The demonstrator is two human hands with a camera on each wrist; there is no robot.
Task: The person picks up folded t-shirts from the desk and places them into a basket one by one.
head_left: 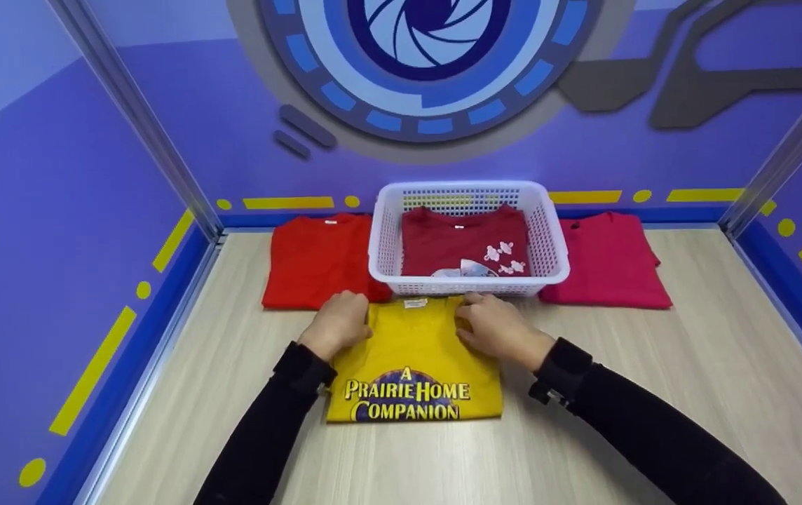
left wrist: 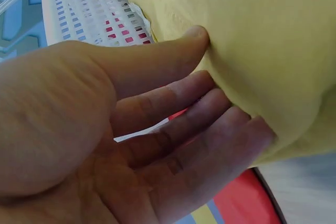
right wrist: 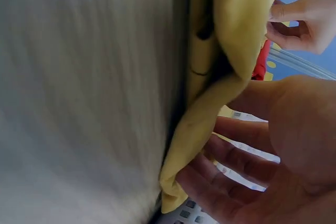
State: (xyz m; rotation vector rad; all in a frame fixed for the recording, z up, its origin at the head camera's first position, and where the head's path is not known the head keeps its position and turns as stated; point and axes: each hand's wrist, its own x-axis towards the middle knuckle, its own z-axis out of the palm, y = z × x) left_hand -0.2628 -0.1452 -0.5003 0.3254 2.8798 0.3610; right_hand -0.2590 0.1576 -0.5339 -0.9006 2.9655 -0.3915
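Two hands (head_left: 336,326) (head_left: 500,331) gripping yellow shirt (head_left: 411,347); pale wood-grain tabletop (head_left: 226,337), purple walls (head_left: 22,224).

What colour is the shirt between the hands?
The shirt is yellow, best seen in the head view.

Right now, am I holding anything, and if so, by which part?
Yes, the folded yellow shirt: your left hand and right hand pinch its opposite side edges, near the end by the white basket.
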